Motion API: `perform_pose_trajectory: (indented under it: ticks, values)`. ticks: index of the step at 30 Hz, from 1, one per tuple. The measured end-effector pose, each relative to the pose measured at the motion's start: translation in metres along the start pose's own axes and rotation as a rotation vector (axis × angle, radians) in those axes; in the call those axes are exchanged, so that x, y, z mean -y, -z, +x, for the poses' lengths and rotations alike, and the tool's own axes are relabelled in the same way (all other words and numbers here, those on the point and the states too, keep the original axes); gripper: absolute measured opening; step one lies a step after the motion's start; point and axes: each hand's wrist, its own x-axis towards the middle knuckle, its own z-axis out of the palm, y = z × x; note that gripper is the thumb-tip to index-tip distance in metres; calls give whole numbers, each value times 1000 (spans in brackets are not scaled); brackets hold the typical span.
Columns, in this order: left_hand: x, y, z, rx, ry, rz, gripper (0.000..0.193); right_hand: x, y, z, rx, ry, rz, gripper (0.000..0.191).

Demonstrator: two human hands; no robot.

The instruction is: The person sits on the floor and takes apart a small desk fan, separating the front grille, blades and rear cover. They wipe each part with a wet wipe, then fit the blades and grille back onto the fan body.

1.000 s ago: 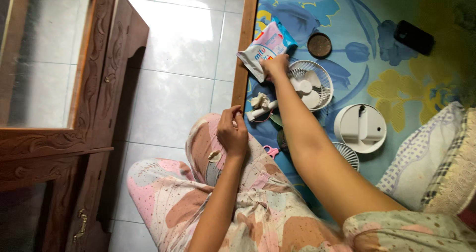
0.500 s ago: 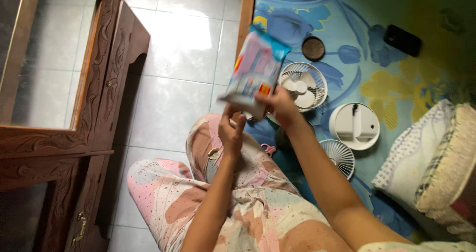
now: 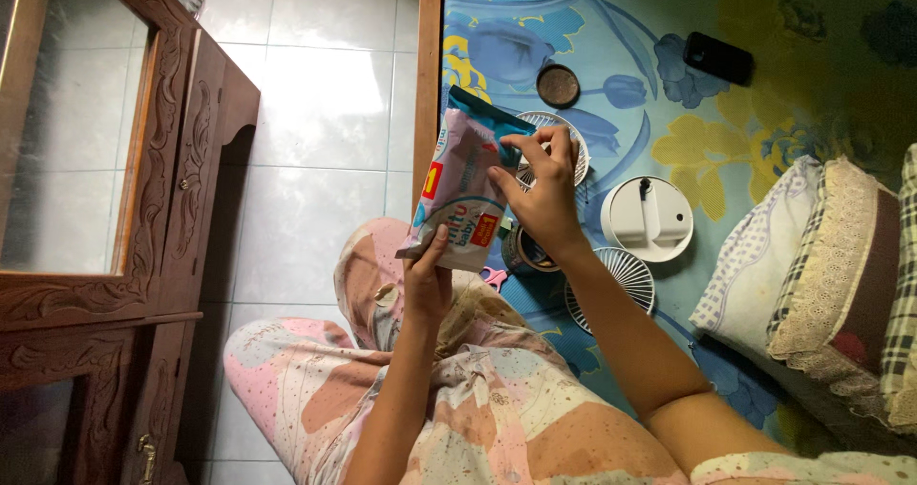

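I hold a soft pale pink and blue packet (image 3: 460, 187) up over my lap with both hands. My left hand (image 3: 427, 283) grips its lower end from below. My right hand (image 3: 541, 187) pinches the packet's upper right edge with the fingertips. Under the hands, on the blue flowered mat (image 3: 611, 27), lie white fan parts: a round grille (image 3: 573, 151) partly hidden behind my right hand, a round white fan body (image 3: 647, 218) and a second grille (image 3: 621, 280) beside my right forearm.
A dark round lid (image 3: 558, 85) and a black phone (image 3: 718, 57) lie farther out on the mat. Pillows (image 3: 821, 275) are stacked at the right. A carved wooden cabinet (image 3: 143, 208) stands at the left on the tiled floor (image 3: 315, 113). Small pink scissors (image 3: 494, 277) lie near my knee.
My right hand lifted the packet off the mat and brought it toward me. My left hand rose from my knee and took hold of its lower end.
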Motion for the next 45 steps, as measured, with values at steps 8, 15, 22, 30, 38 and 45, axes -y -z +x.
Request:
perform_pose_trajectory:
  ticks: [8,15,22,30,38,45]
  values:
    - [-2,-2,-11,16,-6,44,27,14,-5,1,33,-258,304,16]
    - [8,-14,-9,-159,-84,-130,18,51,-8,-26,150,146,256,15]
    - [-1,-2,-13,-230,-29,-216,20,53,-6,-40,287,180,253,12]
    - [-19,-12,-21,-105,-22,11,28,30,0,-6,368,-57,321,12]
    - [-46,7,-19,11,-17,117,29,30,11,4,409,370,-27,14]
    - [-41,21,-22,17,101,91,31,26,14,7,560,433,34,21]
